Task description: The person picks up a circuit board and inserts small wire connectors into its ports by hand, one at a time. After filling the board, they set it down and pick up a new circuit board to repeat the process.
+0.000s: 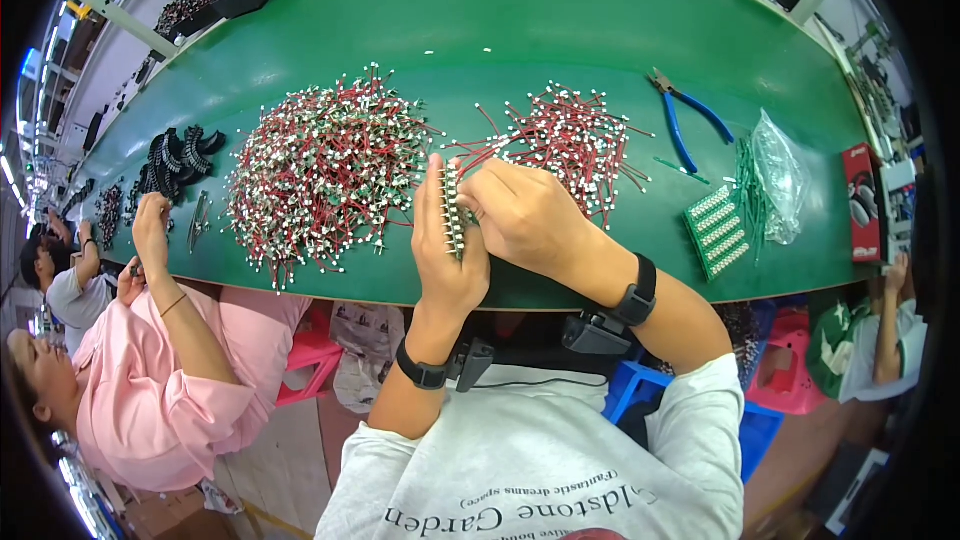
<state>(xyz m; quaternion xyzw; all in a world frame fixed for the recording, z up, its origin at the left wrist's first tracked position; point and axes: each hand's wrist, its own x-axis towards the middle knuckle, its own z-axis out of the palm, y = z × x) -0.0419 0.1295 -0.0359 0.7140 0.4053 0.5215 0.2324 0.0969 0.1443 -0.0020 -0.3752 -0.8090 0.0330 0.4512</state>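
My left hand (447, 265) is closed round a narrow circuit-board strip (452, 210) lined with a row of small pale connectors, held upright over the near part of the bench. Against the strip's upper right side, my right hand (525, 212) pinches its fingertips together; what they hold is hidden. Just beyond the right fingers, red wires reach out from a smaller pile of red wire leads (575, 145) with white plugs. To the left of my hands spreads a large heap of similar red leads (325, 175) with white and green ends.
Blue-handled pliers (688, 125) lie at the right, near a green board panel (716, 232) with white connector rows, green wires (752, 190) and a clear plastic bag (780, 180). A red box (860, 202) stands by the right edge. Tweezers (199, 220) and a pink-clad co-worker (165, 380) are left.
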